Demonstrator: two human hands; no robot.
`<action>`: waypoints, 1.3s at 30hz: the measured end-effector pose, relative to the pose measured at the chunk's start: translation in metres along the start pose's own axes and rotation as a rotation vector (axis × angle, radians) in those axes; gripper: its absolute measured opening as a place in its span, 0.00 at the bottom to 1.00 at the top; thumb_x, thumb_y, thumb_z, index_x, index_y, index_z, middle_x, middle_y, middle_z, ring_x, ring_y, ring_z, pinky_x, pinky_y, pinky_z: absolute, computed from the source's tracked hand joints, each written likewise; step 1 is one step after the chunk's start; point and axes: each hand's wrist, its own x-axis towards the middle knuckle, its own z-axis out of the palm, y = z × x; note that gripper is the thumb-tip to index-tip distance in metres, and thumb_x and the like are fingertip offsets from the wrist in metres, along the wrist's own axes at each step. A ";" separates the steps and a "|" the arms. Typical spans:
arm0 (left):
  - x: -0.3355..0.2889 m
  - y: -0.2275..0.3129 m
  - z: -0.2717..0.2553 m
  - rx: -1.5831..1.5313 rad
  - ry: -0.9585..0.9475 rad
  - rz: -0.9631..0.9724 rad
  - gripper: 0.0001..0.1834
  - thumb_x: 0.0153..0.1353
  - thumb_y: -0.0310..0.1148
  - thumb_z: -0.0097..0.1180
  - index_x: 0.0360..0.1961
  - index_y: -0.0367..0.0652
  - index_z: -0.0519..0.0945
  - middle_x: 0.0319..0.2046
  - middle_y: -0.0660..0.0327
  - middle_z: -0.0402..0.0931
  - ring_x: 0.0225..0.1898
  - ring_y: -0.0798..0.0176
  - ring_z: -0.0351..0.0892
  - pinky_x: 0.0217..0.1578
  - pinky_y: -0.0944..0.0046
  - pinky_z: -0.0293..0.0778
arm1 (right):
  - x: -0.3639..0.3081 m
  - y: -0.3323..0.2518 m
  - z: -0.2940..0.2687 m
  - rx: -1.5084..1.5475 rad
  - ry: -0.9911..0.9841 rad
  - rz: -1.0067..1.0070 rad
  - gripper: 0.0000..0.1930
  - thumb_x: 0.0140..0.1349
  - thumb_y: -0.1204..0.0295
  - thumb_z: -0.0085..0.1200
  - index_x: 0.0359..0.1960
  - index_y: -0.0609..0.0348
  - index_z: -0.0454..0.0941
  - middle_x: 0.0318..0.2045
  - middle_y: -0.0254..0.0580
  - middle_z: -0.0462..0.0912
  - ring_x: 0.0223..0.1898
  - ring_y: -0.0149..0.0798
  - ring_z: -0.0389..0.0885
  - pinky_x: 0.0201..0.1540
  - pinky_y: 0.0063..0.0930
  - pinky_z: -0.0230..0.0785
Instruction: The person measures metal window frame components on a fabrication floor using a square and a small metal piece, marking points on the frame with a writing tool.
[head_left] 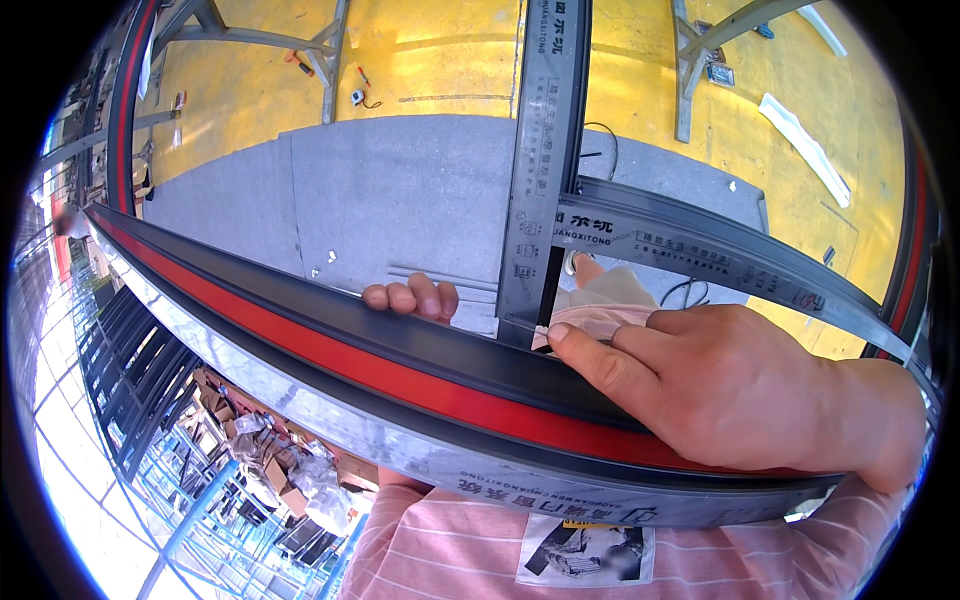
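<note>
Across my front runs a dark window frame profile (290, 275) with a red strip along it. An upright grey profile (540, 150), covered in printed film, meets its far side, and a grey crossbar (720, 235) branches off to the right. The fingers of my left hand (412, 297) curl over the far edge of the near profile, left of the joint; the rest of that hand is hidden. My right hand (710, 385) lies over the near profile, thumb and forefinger pinched beside the joint's foot. A thin sliver shows at their tips, too small to make out.
Beyond the frame, a grey mat (390, 200) lies on the yellow floor (440, 60) with a tape measure (358, 97). A white strip (805, 150) lies at far right. Metal legs (335, 60) stand beyond. At lower left are cardboard scraps (285, 480) and dark profiles (140, 390).
</note>
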 end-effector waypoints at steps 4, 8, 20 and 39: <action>-0.003 0.004 -0.005 -0.002 -0.040 -0.011 0.22 0.72 0.45 0.45 0.60 0.44 0.72 0.54 0.53 0.77 0.54 0.54 0.71 0.48 0.56 0.64 | 0.002 -0.001 0.003 -0.005 -0.057 -0.024 0.25 0.57 0.74 0.51 0.59 0.67 0.71 0.31 0.41 0.81 0.26 0.36 0.82 0.24 0.27 0.76; -0.006 0.017 -0.004 -0.078 -0.054 -0.099 0.24 0.72 0.44 0.45 0.62 0.40 0.69 0.56 0.48 0.74 0.59 0.49 0.68 0.55 0.52 0.66 | 0.002 -0.004 0.004 0.015 -0.060 -0.018 0.24 0.58 0.74 0.50 0.58 0.66 0.72 0.31 0.39 0.81 0.26 0.34 0.82 0.24 0.24 0.77; -0.003 0.020 0.009 -0.206 -0.043 -0.172 0.27 0.71 0.44 0.46 0.64 0.37 0.65 0.59 0.45 0.71 0.62 0.46 0.65 0.60 0.53 0.69 | 0.010 -0.007 0.002 -0.024 -0.120 -0.029 0.23 0.58 0.73 0.49 0.56 0.66 0.74 0.29 0.36 0.78 0.26 0.32 0.81 0.22 0.22 0.75; 0.000 0.006 -0.006 0.098 -0.052 -0.028 0.19 0.72 0.44 0.45 0.57 0.45 0.72 0.51 0.59 0.79 0.51 0.55 0.75 0.48 0.56 0.61 | -0.012 -0.010 -0.024 0.083 -0.316 0.045 0.24 0.57 0.73 0.50 0.56 0.73 0.72 0.24 0.38 0.77 0.25 0.38 0.81 0.23 0.30 0.73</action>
